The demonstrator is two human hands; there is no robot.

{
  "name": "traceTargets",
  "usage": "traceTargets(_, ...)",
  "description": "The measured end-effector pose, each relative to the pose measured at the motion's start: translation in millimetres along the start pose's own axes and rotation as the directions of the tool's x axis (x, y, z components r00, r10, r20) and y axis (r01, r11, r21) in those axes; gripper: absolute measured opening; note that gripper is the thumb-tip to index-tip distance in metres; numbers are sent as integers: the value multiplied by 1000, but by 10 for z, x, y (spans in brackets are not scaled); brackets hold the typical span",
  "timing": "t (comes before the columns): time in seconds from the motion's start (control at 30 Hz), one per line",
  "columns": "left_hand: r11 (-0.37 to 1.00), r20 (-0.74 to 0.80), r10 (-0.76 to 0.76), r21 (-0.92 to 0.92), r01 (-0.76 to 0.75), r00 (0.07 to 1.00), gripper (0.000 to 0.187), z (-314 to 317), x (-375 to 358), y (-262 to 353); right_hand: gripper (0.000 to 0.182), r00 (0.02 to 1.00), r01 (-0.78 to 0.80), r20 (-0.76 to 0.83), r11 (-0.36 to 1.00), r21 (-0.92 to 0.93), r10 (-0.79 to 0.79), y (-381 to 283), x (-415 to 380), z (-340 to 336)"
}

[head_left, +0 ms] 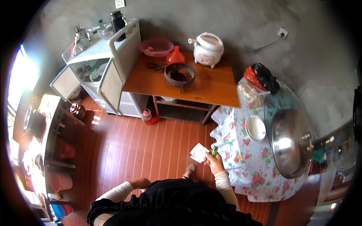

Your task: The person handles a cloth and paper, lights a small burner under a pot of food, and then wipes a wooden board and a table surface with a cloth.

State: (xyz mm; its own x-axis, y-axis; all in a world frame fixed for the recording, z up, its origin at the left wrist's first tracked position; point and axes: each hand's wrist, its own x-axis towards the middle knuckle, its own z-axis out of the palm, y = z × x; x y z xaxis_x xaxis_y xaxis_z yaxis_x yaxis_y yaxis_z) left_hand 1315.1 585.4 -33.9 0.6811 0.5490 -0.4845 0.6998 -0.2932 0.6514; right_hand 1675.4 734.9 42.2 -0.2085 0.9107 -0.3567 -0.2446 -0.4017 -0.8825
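My right hand (215, 164) is closed on a crumpled white tissue or piece of paper (200, 153) and a small green object (214, 151), whose exact kind I cannot make out. It is held out over the floor, beside the hanging edge of the flowered tablecloth (241, 165). Close to the front of my dark clothing is my left hand (140, 183). Its fingers point inward and are mostly hidden, so its grip does not show.
A wooden table (218, 88) bears a dark pot (180, 83), red funnel (175, 56), pink basin (156, 54) and white rice cooker (208, 49). On the flowered cloth are a large metal lid (288, 147) and white bowl (255, 128). A cabinet door (112, 86) hangs open; a red bottle (150, 117) stands below.
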Motion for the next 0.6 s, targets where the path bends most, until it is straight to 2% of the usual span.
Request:
traceTargets(0.03,1000,-12,-18,3,18,1000,19,-220,-10,162,13,1000,13,11,1000,-23,-13,-103,110,-23)
traceTargets(0.07,943,-15,-160,-299,148,987,19,-391,8,282,13,1000,23,9,1000,-1,-23,-196,235,-75)
traceTargets(0.1,781,20,-287,-574,246,958,19,-496,81,353,12,999,10,39,1000,-1,-10,-311,357,-131)
traceTargets(0.13,778,8,-296,-579,246,955,19,-520,196,312,12,998,14,58,1000,-8,-14,-394,481,-188)
traceTargets(0.17,905,-110,-49,-425,-2,993,18,-505,308,225,11,997,14,76,1000,-14,-13,-460,583,-244)
traceTargets(0.2,940,-178,213,-230,-251,961,18,-465,409,154,11,996,13,90,1000,-15,-12,-527,684,-294)
traceTargets(0.23,942,-184,202,-231,-242,962,18,-437,489,188,14,995,28,92,999,-31,-25,-583,763,-328)
traceTargets(0.27,964,-258,-41,-262,-29,965,18,-413,575,244,17,995,40,93,998,-44,-36,-625,845,-353)
traceTargets(0.3,934,-319,-280,-307,180,906,18,-395,648,280,17,994,37,103,999,-39,-32,-651,939,-373)
traceTargets(0.33,951,-387,-300,-187,245,872,19,-436,727,340,17,994,29,102,999,-20,-27,-650,1013,-394)
traceTargets(0.37,949,-386,-307,-191,250,870,19,-487,761,381,16,995,21,98,1000,-5,-21,-643,1089,-419)
traceTargets(0.43,894,-364,-447,-149,423,817,20,-585,784,506,17,997,-13,77,1000,14,11,-593,1224,-444)
traceTargets(0.47,903,-435,-429,-211,374,791,18,-601,781,479,17,996,-34,79,999,15,32,-596,1293,-434)
traceTargets(0.5,902,-435,-431,-215,374,791,18,-694,769,453,18,995,-53,80,998,18,51,-600,1379,-413)
traceTargets(0.53,786,-331,-549,-516,340,768,18,-859,716,467,18,996,-44,79,999,12,43,-606,1462,-404)
traceTargets(0.57,580,-189,-627,-761,291,755,20,-996,676,437,18,996,-38,75,999,8,38,-621,1529,-393)
traceTargets(0.6,416,-90,-585,-887,203,806,24,-1070,645,287,18,994,-40,104,997,62,33,-652,1608,-368)
